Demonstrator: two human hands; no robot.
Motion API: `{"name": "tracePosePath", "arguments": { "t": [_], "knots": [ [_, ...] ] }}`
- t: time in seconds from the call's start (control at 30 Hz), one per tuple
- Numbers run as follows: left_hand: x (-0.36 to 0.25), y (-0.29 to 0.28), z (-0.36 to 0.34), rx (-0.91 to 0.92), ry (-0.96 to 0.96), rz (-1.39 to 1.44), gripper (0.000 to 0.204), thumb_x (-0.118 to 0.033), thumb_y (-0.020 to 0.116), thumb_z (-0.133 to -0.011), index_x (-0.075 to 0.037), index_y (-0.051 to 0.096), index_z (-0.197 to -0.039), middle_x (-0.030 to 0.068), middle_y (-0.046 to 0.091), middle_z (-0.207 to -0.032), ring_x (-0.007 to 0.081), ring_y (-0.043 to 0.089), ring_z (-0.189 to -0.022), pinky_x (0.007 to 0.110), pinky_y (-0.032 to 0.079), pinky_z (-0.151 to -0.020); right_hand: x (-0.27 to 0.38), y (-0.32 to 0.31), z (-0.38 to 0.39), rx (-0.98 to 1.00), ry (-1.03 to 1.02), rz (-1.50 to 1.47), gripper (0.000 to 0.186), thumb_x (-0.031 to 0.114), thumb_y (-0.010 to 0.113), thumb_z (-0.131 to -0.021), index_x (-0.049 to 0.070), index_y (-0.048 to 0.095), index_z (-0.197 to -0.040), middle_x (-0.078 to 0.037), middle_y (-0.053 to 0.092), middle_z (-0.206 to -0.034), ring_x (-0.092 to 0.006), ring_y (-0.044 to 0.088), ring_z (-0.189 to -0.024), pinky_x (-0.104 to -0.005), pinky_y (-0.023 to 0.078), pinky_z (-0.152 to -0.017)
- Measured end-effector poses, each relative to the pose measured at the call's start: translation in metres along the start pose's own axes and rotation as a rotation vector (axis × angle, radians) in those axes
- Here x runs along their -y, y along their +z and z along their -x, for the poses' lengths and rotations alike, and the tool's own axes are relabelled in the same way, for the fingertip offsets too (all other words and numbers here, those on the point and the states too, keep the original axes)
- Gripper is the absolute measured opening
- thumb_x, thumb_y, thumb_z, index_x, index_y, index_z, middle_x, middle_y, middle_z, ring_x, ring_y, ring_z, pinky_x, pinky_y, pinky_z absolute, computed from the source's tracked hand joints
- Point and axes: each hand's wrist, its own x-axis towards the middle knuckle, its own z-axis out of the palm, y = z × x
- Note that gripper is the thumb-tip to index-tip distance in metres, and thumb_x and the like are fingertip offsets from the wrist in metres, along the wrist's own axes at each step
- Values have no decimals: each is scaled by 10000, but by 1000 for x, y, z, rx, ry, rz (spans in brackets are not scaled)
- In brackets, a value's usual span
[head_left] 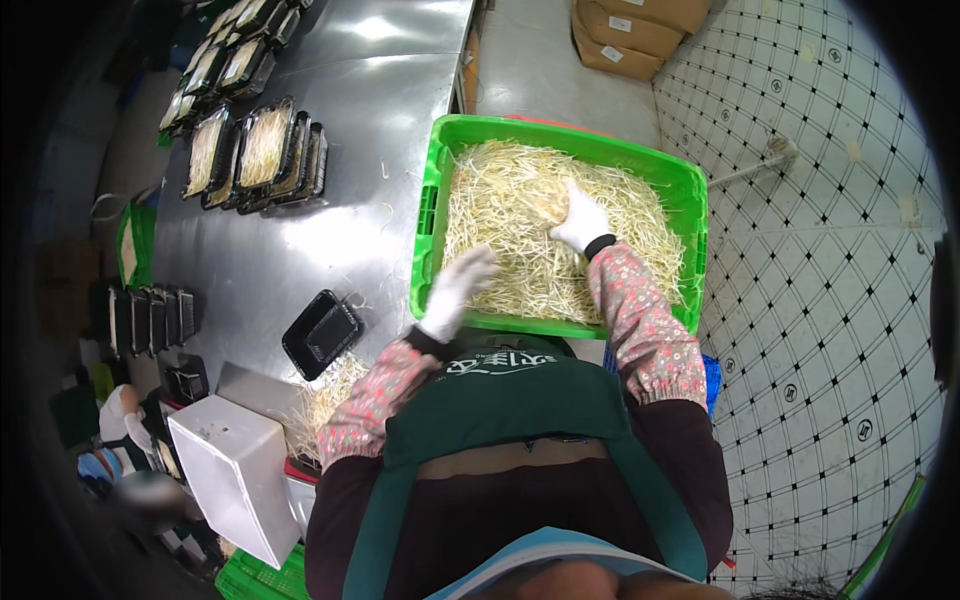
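Note:
A bright green crate [432, 225] full of pale bean sprouts [520, 270] stands in front of me. My right hand [582, 220], in a white glove, reaches over the sprouts; its thumb and fingers close around a clump of them. My left hand [458, 292], also gloved in white, is at the crate's near left corner. Its fingers are stretched out over the edge of the sprouts and hold nothing. Left of the crate, a black plastic tray [322, 334] lies tilted on the steel table [345, 235].
Stacked black trays of sprouts [262, 150] stand on the table's far left. Loose sprouts [310, 405] lie piled beside a white box [235, 470]. Brown sacks [630, 40] rest beyond the crate. At lower left another person [125, 425] works. Patterned tiles [810, 290] spread to the right.

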Motion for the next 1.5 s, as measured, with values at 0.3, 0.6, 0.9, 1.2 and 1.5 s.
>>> {"name": "tracePosePath", "arguments": {
  "t": [0.3,0.6,0.9,1.2,1.5],
  "knots": [
    [1,-200,162,-1573,452,-756,570,-173,675,-890,44,437,-1360,191,481,-1382,285,488,-1255,378,405,-1052,-4,-19,4,57,32,-126,1035,298,821,-573,17,351,-1451,-214,585,-1272,-322,573,-1171,-352,446,-1013],
    [134,-285,180,-1589,198,-141,328,-111,757,-806,49,632,-1064,106,659,-1033,168,599,-893,316,490,-832,-4,-41,8,79,-143,-113,1030,277,822,-576,44,345,-1459,-210,615,-1224,-334,598,-1127,-363,462,-986],
    [61,-178,142,-1741,893,-3,232,-30,663,-839,23,642,-1064,73,653,-992,174,616,-892,295,505,-848,60,-78,19,43,-448,211,1091,268,844,-561,-2,282,-1456,-227,655,-1024,-358,647,-945,-419,529,-835],
    [-50,-2,161,-1463,871,-1114,545,-216,568,-913,-98,431,-1427,179,240,-1559,361,242,-1427,496,275,-1102,262,-45,88,-140,-1161,415,218,120,666,-654,35,589,-840,-172,652,-801,-329,649,-797,-435,508,-685],
    [64,-88,364,-1665,651,-573,455,-195,409,-1022,-27,396,-1444,188,352,-1512,307,325,-1405,385,234,-1157,461,76,291,169,-1778,-163,390,155,692,-668,-6,578,-1004,-174,639,-885,-357,624,-851,-428,509,-756]
  ]
}}
